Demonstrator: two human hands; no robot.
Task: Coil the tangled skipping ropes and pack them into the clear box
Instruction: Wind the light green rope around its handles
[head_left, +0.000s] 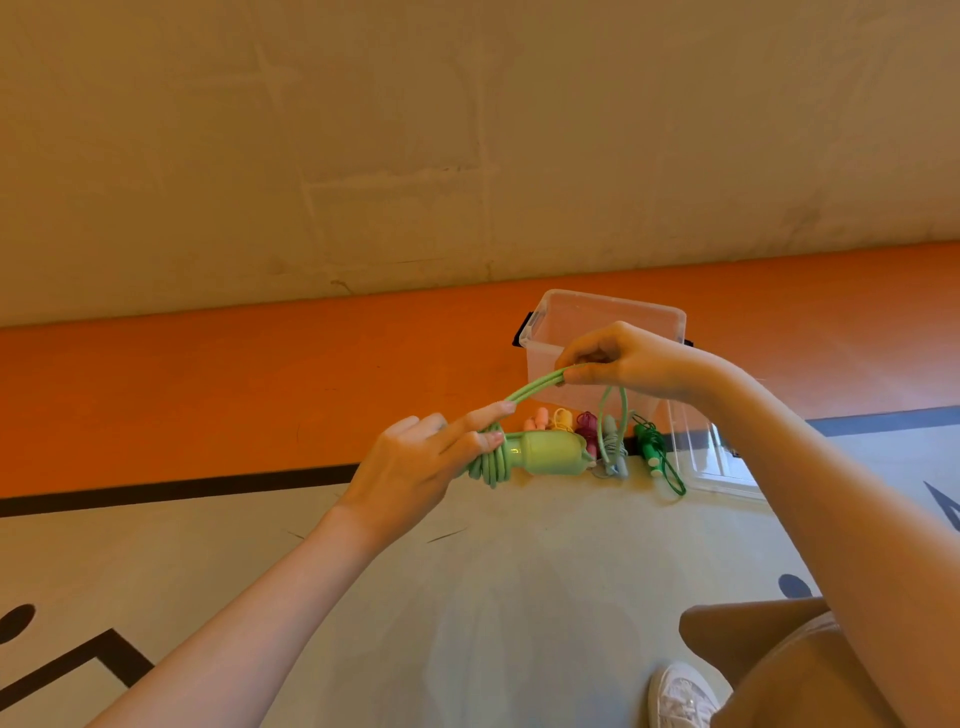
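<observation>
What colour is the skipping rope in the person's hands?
Light green, cord and handle alike. The head view shows it, with the left hand gripping the wound cord.

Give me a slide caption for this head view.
Two hands wind a light green skipping rope around its handles, clear box waiting behind.

Bare arms (249, 613), tan shorts (810, 675), white sneaker (680, 696)

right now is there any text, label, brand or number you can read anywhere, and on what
None can be read. The light green handle, the clear box and the white shoe show no lettering. The black floor markings are lines and shapes, cut off by the frame, not legible characters.
</observation>
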